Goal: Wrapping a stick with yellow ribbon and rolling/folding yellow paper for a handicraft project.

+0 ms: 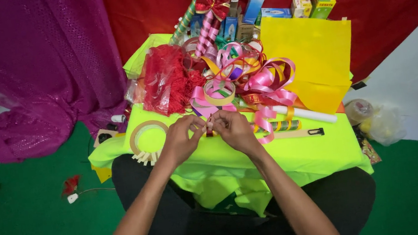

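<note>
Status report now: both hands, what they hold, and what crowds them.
Left hand and right hand meet, fingertips pinching a small ribbon piece. Over lime-green cloth. Ribbon pile close behind; tape roll beside left hand.

This looks like a small home craft or gift-decoration workspace set up on the floor. A low work surface covered in neon yellow-green cloth (326, 150) sits at the centre, piled at twelve o'clock with curled pink and gold satin ribbons (263, 80), a clear bag of red fringe (166, 80) and small cardboard boxes (281, 8). A roll of brown tape (142, 134) lies at ten o'clock, a yellow sheet of felt-like fabric (313, 50) at one o'clock. Sequinned magenta drapery (40, 59) and red cloth backdrop (393, 7) hang behind, above green carpet flooring (34, 221).
</note>
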